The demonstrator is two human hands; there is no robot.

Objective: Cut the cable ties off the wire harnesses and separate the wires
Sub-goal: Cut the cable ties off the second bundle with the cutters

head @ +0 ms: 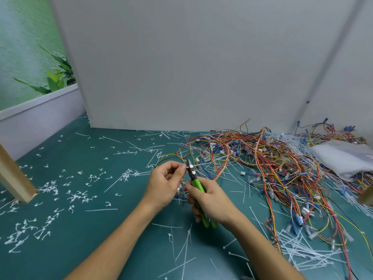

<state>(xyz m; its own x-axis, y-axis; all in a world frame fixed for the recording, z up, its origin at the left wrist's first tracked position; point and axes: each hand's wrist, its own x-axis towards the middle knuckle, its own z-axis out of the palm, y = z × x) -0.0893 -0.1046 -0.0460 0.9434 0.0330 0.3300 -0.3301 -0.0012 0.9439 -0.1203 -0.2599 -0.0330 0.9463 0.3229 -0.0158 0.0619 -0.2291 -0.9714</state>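
Head view: your left hand [163, 183] is pinching a harness [171, 157] over the middle of the worktop [121, 225] while your right hand [214, 205] is gripping cutters [196, 183] at its tie [198, 164]. It is looking light and floppy, so pinching just beside the tie is seeming safest.

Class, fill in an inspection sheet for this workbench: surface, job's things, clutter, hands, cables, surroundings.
Surface: green table, littered.
Job's things: green cutters set at a tie on the held harness.
Clutter: cut ties scattered all over; white bag lying on wires at right.
Hands: left hand pinches the harness; right hand grips the cutters.
Cables: tangled wire pile at right.
Surroundings: white panel behind; wooden post at left; plant picture beyond it.
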